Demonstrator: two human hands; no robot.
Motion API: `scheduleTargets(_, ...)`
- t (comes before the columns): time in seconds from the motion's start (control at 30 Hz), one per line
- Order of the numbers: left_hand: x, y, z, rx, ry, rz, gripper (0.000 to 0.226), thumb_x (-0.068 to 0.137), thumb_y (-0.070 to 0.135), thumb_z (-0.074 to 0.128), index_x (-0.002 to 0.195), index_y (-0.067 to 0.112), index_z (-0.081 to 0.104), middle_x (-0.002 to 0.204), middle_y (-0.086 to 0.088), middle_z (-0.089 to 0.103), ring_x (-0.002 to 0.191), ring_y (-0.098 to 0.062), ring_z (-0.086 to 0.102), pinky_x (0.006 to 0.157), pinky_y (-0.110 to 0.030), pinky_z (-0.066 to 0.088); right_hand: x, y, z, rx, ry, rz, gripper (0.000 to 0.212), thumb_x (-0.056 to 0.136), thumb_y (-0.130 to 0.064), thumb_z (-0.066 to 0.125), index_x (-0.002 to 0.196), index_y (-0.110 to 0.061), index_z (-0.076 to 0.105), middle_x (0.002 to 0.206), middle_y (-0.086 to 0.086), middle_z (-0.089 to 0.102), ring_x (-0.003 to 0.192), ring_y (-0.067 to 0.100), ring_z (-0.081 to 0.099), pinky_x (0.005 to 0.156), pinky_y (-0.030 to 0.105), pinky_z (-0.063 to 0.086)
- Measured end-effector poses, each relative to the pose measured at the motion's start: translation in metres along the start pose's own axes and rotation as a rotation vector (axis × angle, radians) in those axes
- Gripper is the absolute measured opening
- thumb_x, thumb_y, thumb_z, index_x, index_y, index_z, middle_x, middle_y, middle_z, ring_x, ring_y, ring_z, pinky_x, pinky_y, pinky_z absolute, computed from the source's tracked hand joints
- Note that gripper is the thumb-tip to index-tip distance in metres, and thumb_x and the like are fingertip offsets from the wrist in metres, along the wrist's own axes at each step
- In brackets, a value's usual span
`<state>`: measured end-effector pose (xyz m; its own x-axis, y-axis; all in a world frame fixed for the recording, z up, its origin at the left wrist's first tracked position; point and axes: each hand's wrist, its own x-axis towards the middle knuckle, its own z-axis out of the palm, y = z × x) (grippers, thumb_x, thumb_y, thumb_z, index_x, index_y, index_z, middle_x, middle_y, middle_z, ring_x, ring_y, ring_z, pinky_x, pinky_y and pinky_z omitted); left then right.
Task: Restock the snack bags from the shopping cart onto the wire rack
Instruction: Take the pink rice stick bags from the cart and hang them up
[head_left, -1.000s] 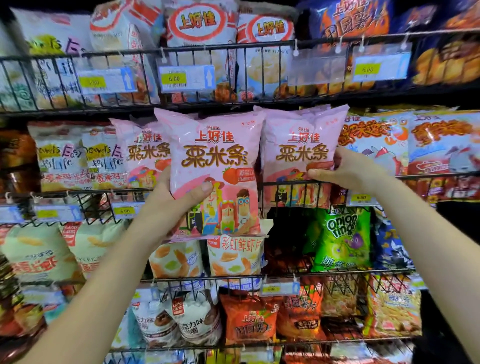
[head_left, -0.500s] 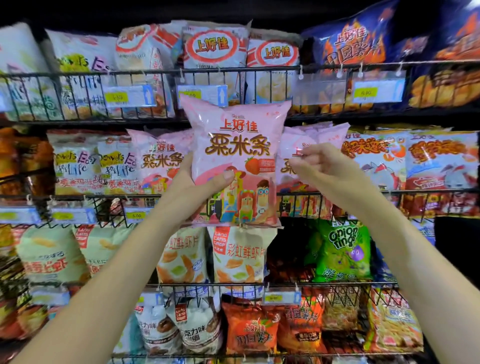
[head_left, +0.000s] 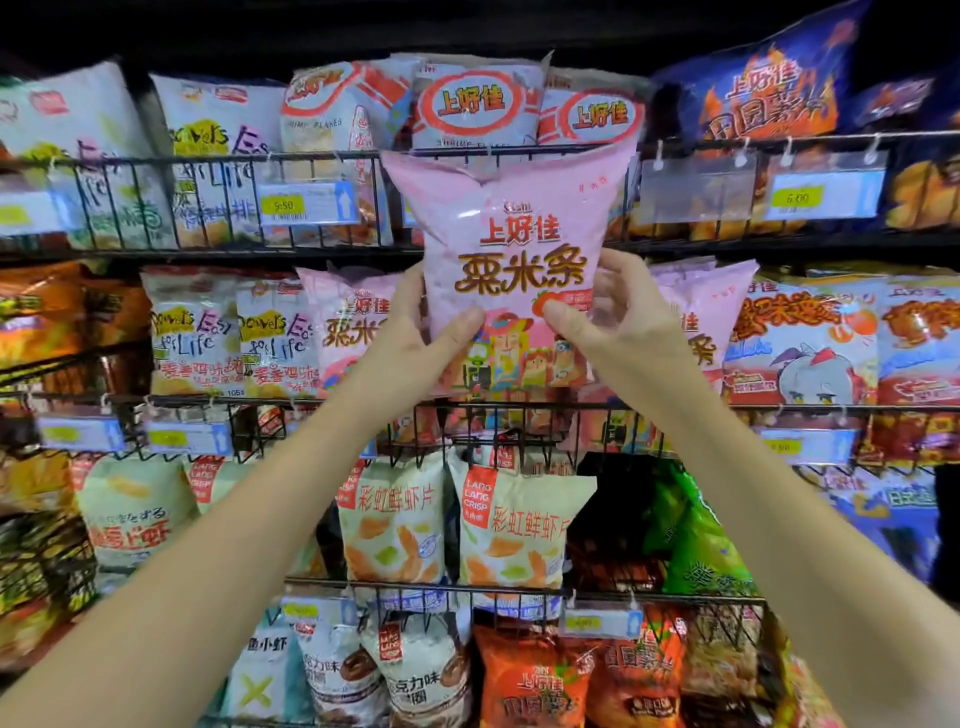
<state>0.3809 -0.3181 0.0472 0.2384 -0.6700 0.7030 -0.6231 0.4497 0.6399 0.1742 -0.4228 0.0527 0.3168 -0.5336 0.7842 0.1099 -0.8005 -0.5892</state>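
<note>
A pink snack bag (head_left: 511, 249) with brown Chinese lettering is held upright in front of the black wire rack (head_left: 322, 402), its top overlapping the upper shelf rail. My left hand (head_left: 415, 338) grips its lower left edge, thumb on the front. My right hand (head_left: 618, 317) grips its lower right edge. Matching pink bags stand on the middle shelf behind, one to the left (head_left: 353, 332) and one to the right (head_left: 711, 317). The shopping cart is out of view.
White and red shrimp-flake bags (head_left: 467, 104) fill the top shelf, with blue bags (head_left: 769, 93) at right. Cream Lang Lang Crisp bags (head_left: 509, 525) and a green bag (head_left: 696, 545) sit below. Yellow price tags (head_left: 306, 205) hang on the rails.
The pink bag rose from the middle shelf's front up to the top rail. My right hand left the shelved pink bag and took hold of the held bag's right edge.
</note>
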Motion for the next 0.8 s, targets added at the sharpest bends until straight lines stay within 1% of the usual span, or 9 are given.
scheduleTargets(0.1,0.003,-0.006,0.002,0.05,0.031,0.021,0.05,0.1,0.024,0.065,0.144,0.029,0.042,0.132,0.022,0.06,0.113,0.016,0.059,0.096,-0.008,0.044,-0.002,0.011,0.007,-0.006,-0.005,0.023,0.056,0.089,-0.018,0.079,0.136,-0.016,0.049,0.123,-0.004,0.07,0.102,0.0,0.069,0.081,0.013,0.055)
scheduleTargets(0.17,0.006,-0.014,0.001,0.077,0.019,0.02,0.057,0.1,0.022,0.066,0.15,0.025,0.039,0.134,0.015,0.061,0.111,0.013,0.06,0.091,-0.006,0.046,-0.003,0.02,0.01,-0.046,0.005,0.03,0.059,0.087,-0.02,0.082,0.136,-0.014,0.049,0.123,-0.004,0.071,0.107,0.002,0.07,0.089,0.022,0.057)
scheduleTargets(0.27,0.007,-0.025,0.001,0.108,-0.043,-0.008,0.078,0.098,0.034,0.068,0.159,0.021,0.02,0.153,-0.001,0.048,0.137,-0.01,0.052,0.112,-0.028,0.044,-0.003,0.031,0.014,-0.134,-0.022,0.021,0.056,0.087,-0.026,0.082,0.132,-0.015,0.049,0.115,-0.009,0.072,0.103,0.001,0.069,0.09,0.03,0.057)
scheduleTargets(0.37,0.006,-0.031,0.001,0.199,-0.118,-0.02,0.095,0.095,0.056,0.06,0.163,0.023,0.001,0.166,-0.001,0.032,0.151,-0.014,0.035,0.125,-0.041,0.03,-0.003,0.041,0.019,-0.238,-0.061,0.024,0.044,0.093,-0.025,0.075,0.124,-0.014,0.045,0.087,-0.022,0.059,0.077,-0.015,0.06,0.072,0.01,0.046)
scheduleTargets(0.43,0.005,-0.034,0.0,0.249,-0.153,-0.033,0.094,0.097,0.058,0.055,0.163,0.028,-0.005,0.168,0.011,0.025,0.151,-0.003,0.03,0.124,-0.027,0.027,-0.003,0.041,0.023,-0.314,-0.09,0.03,0.04,0.098,-0.028,0.068,0.124,-0.014,0.041,0.084,-0.021,0.057,0.072,-0.016,0.06,0.063,0.007,0.042)
scheduleTargets(0.5,0.004,-0.034,0.0,0.289,-0.193,-0.042,0.086,0.104,0.048,0.05,0.162,0.029,-0.009,0.157,0.035,0.01,0.14,0.02,0.02,0.106,0.003,0.02,-0.003,0.041,0.025,-0.359,-0.118,0.054,0.051,0.1,-0.038,0.062,0.138,-0.015,0.037,0.103,-0.014,0.067,0.081,-0.004,0.066,0.067,0.012,0.045)
scheduleTargets(0.57,0.003,-0.036,-0.001,0.309,-0.213,-0.073,0.084,0.105,0.048,0.044,0.162,0.028,-0.014,0.148,0.039,0.001,0.136,0.018,0.012,0.095,0.01,0.014,-0.002,0.043,0.028,-0.413,-0.129,0.077,0.055,0.101,-0.043,0.058,0.142,-0.015,0.034,0.104,-0.005,0.068,0.079,0.007,0.065,0.063,0.012,0.043)
scheduleTargets(0.73,0.008,-0.046,-0.003,0.388,-0.249,-0.163,0.084,0.103,0.061,0.031,0.161,0.027,-0.019,0.169,0.013,0.001,0.155,-0.011,0.016,0.12,-0.028,0.02,-0.003,0.039,0.04,-0.507,-0.119,0.11,0.059,0.102,-0.048,0.052,0.143,-0.01,0.034,0.097,0.0,0.069,0.079,0.022,0.068,0.065,0.032,0.052)
scheduleTargets(0.8,0.009,-0.049,-0.003,0.393,-0.258,-0.201,0.082,0.104,0.062,0.029,0.162,0.029,-0.018,0.173,0.002,0.009,0.156,-0.021,0.022,0.12,-0.033,0.023,-0.002,0.039,0.046,-0.546,-0.123,0.143,0.058,0.102,-0.052,0.049,0.139,-0.009,0.034,0.089,0.007,0.071,0.074,0.027,0.07,0.064,0.04,0.058)
